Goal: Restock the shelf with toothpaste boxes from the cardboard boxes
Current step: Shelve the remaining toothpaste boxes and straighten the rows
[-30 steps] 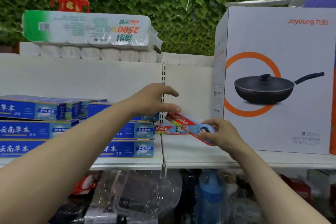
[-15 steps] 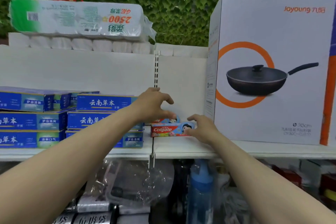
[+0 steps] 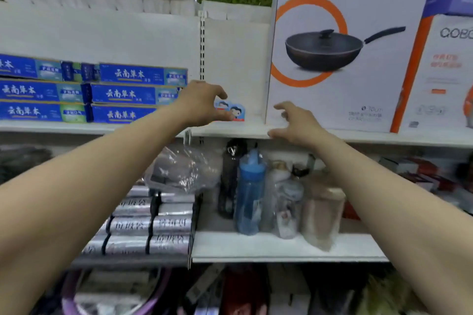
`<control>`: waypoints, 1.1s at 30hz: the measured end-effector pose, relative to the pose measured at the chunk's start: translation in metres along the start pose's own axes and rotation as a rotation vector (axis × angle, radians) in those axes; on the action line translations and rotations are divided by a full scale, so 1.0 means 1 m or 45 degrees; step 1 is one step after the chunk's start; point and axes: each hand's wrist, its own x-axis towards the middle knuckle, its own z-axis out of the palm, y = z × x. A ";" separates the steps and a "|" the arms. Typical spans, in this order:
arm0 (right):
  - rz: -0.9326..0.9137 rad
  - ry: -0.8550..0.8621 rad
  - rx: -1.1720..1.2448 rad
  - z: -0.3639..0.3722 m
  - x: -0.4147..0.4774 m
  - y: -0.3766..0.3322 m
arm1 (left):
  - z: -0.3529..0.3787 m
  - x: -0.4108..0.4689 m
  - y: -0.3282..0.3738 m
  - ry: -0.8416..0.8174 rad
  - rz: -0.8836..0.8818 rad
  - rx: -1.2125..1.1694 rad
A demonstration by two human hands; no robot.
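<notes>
Head view: outstretched left hand (image 3: 202, 102) and right hand (image 3: 294, 123), fingers spread, flank toothpaste boxes (image 3: 237, 111).

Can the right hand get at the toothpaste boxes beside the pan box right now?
Probably yes. The right hand is open and empty, just right of the toothpaste boxes, with only bare shelf between. The left hand covers just their left end.

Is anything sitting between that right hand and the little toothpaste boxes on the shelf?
Nothing visible. Only bare shelf lies between the right hand and the toothpaste boxes; the left hand covers their left end.
</notes>
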 end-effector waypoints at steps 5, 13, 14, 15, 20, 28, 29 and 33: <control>-0.072 -0.095 -0.087 0.011 -0.057 0.024 | 0.046 -0.058 0.036 -0.145 -0.008 -0.013; -0.106 -0.343 -0.194 0.062 -0.129 0.069 | 0.142 -0.149 0.055 -0.392 -0.121 -0.149; -0.085 -0.386 -0.202 0.072 -0.137 0.075 | 0.156 -0.159 0.054 -0.439 -0.144 -0.168; -0.063 -0.425 -0.207 0.082 -0.144 0.081 | 0.170 -0.168 0.053 -0.480 -0.160 -0.177; 0.061 -0.640 -0.200 0.145 -0.180 0.106 | 0.243 -0.215 0.044 -0.726 -0.225 -0.199; 0.297 -1.046 -0.166 0.265 -0.261 0.140 | 0.351 -0.298 0.002 -1.124 -0.428 -0.378; 0.345 -1.108 -0.150 0.282 -0.274 0.145 | 0.365 -0.310 -0.005 -1.174 -0.464 -0.413; 0.572 -1.318 -0.057 0.352 -0.334 0.160 | 0.424 -0.362 -0.028 -1.368 -0.564 -0.515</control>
